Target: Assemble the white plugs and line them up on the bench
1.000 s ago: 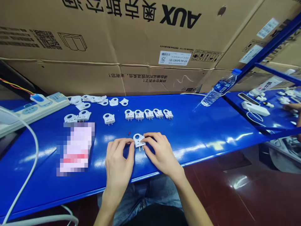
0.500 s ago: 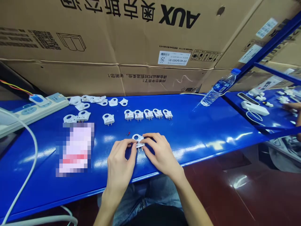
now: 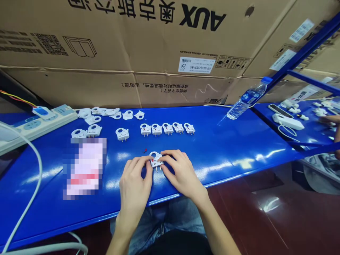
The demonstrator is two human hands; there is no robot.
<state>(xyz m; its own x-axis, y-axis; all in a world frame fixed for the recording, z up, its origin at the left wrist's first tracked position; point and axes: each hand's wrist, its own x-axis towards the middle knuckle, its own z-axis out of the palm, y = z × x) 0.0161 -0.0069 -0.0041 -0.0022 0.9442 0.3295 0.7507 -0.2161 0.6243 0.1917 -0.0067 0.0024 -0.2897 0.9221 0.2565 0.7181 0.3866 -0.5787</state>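
Observation:
Between my two hands is a white two-pin plug housing (image 3: 157, 163) with a round hole and its metal pins pointing toward me. The fingertips of my left hand (image 3: 136, 179) are closed at its left edge, by a tiny red part (image 3: 152, 160) on the housing. My right hand (image 3: 182, 173) pinches the right edge with thumb and fingers. A small red and black piece (image 3: 145, 151) lies on the table just beyond my left fingers. Farther back, several similar plug housings (image 3: 168, 128) stand in a row, and a single one (image 3: 122, 134) stands to their left.
White covers (image 3: 128, 114) and more plug housings (image 3: 94, 130) lie at the back left, near a power strip (image 3: 53, 122). A blurred pink sheet (image 3: 87, 163) is on the left. A water bottle (image 3: 249, 98) leans against a blue frame bar at right. Cardboard (image 3: 106, 53) backs the table.
My left hand has shifted slightly left and down, uncovering more of the housing's left side, where a red part now shows. My right hand has stayed in place.

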